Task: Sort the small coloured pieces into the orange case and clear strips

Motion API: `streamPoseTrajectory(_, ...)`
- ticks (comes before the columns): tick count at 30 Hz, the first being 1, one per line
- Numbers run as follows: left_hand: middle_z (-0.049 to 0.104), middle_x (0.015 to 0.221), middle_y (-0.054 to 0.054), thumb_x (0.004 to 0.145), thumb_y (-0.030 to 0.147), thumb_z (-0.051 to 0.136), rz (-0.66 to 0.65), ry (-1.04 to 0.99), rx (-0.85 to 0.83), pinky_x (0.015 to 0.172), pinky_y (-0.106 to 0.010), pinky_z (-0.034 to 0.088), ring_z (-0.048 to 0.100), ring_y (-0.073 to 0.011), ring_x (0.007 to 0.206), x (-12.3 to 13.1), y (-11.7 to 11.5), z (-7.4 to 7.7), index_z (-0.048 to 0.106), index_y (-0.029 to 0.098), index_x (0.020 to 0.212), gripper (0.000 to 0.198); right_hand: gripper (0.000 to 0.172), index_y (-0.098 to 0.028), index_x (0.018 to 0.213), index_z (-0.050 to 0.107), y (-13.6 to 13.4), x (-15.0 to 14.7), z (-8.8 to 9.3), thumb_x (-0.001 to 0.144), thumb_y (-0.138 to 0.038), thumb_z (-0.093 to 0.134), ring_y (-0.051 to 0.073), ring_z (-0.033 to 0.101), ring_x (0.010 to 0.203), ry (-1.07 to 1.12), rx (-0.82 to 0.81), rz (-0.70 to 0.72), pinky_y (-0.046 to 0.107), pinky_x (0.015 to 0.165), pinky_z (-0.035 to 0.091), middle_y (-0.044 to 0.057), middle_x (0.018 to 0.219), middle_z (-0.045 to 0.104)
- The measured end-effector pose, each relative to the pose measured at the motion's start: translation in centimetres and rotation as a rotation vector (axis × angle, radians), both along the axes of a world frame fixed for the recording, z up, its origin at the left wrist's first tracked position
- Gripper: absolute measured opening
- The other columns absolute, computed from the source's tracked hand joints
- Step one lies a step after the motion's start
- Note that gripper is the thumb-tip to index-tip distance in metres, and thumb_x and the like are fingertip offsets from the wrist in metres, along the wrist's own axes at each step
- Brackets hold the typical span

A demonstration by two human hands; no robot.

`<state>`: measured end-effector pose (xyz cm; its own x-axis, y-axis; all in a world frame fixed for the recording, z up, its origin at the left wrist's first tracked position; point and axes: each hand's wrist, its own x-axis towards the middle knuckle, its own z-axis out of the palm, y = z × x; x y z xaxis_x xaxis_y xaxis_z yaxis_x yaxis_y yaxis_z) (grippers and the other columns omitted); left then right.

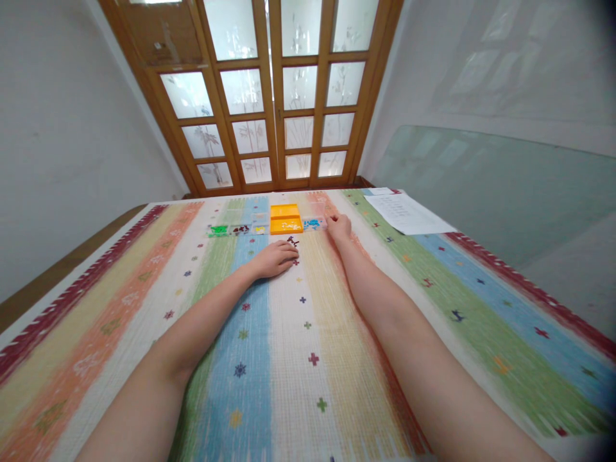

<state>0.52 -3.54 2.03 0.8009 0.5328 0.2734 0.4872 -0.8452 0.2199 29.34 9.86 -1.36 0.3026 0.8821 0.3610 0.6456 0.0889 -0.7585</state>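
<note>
My left hand (275,258) lies flat on the striped cloth, fingers stretched toward a small heap of dark pieces (292,242) just past its fingertips. My right hand (339,226) rests farther out with its fingers curled at the edge of a small clear box of blue pieces (312,224); whether it holds anything is hidden. Between the hands stands an open orange box (285,219) with pale bits in its near half. Small clear boxes of green (219,230), dark (240,228) and yellow pieces (260,229) line up to its left.
A striped, multicoloured cloth (289,333) covers the table. A white printed sheet (407,213) lies at the far right. A glass pane (481,192) leans on the right wall. Wooden glazed doors (274,96) stand behind the table.
</note>
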Motion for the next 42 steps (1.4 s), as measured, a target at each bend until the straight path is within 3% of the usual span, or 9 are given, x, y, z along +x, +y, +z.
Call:
streamPoseTrajectory(5, 0.07, 0.142, -0.011, 0.107, 0.033, 0.051, 0.013, 0.007, -0.013, 0.122, -0.048, 0.041, 0.055, -0.0266, 0.139, 0.1, 0.0, -0.3, 0.07, 0.022, 0.141, 0.041, 0.03, -0.014, 0.09, 0.083, 0.4, 0.1, -0.3, 0.089, -0.03, 0.058, 0.027, 0.068, 0.084, 0.011, 0.009, -0.081, 0.032, 0.078, 0.05, 0.015, 0.091, 0.079)
streamPoseTrajectory(17, 0.073, 0.139, -0.008, 0.112, 0.033, 0.04, 0.038, -0.007, -0.01, 0.121, -0.045, 0.041, 0.057, -0.0246, 0.135, 0.1, 0.2, -0.4, 0.073, 0.024, 0.139, 0.044, 0.03, -0.015, 0.087, 0.08, 1.0, 0.1, -1.0, 0.09, -0.031, 0.055, 0.026, 0.065, 0.084, -0.002, 0.023, -0.051, 0.031, 0.077, 0.047, 0.012, 0.092, 0.078)
streamPoseTrajectory(33, 0.07, 0.143, -0.011, 0.112, 0.034, 0.041, 0.045, -0.12, -0.045, 0.122, -0.05, 0.042, 0.058, -0.0254, 0.135, -0.3, 0.5, -0.4, 0.073, 0.023, 0.139, 0.043, 0.028, -0.015, 0.086, 0.08, 0.2, -0.3, -0.5, 0.091, -0.029, 0.055, 0.026, 0.065, 0.081, 0.004, 0.031, -0.043, 0.031, 0.074, 0.045, 0.012, 0.09, 0.079)
streamPoseTrajectory(37, 0.07, 0.143, -0.011, 0.11, 0.033, 0.044, 0.159, -0.297, -0.069, 0.124, -0.052, 0.041, 0.058, -0.0257, 0.138, -1.5, 1.6, -0.9, 0.073, 0.023, 0.139, 0.042, 0.027, -0.015, 0.084, 0.079, 0.3, -0.3, -0.6, 0.09, -0.028, 0.056, 0.026, 0.065, 0.08, 0.01, 0.045, -0.038, 0.032, 0.074, 0.045, 0.013, 0.089, 0.078)
streamPoseTrajectory(42, 0.069, 0.145, -0.009, 0.106, 0.03, 0.048, 0.45, -0.54, -0.135, 0.128, -0.051, 0.038, 0.058, -0.0249, 0.141, -5.6, 3.6, -1.1, 0.075, 0.024, 0.134, 0.039, 0.027, -0.015, 0.085, 0.078, 0.0, -0.4, -0.3, 0.091, -0.029, 0.056, 0.026, 0.065, 0.081, 0.021, 0.026, -0.024, 0.032, 0.076, 0.046, 0.013, 0.091, 0.078)
